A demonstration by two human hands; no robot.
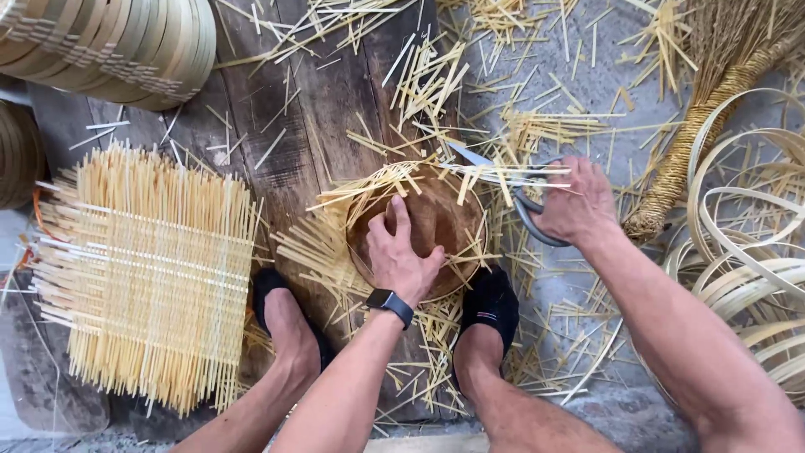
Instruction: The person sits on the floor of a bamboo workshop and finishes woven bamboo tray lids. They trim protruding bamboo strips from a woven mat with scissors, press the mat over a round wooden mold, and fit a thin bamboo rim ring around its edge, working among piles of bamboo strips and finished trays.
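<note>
Left hand point(402, 252) pressed flat on round wooden form point(436, 222) over floor plank. Right hand point(574, 205) grips scissors point(503, 180), trimming bamboo strips point(495, 172) at rim. Best: cut flush, form steady.

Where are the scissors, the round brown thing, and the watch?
scissors point(530, 220): head view, on the grey handle loop by the right hand.
round brown disc point(440, 220): head view, on its bare top.
watch point(389, 302): head view, on its black face.

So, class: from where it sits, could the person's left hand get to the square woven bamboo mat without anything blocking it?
Probably yes. The left hand rests on the round wooden form, and the woven mat lies to its left on the board. Only loose bamboo trimmings and the person's own foot lie between.
</note>
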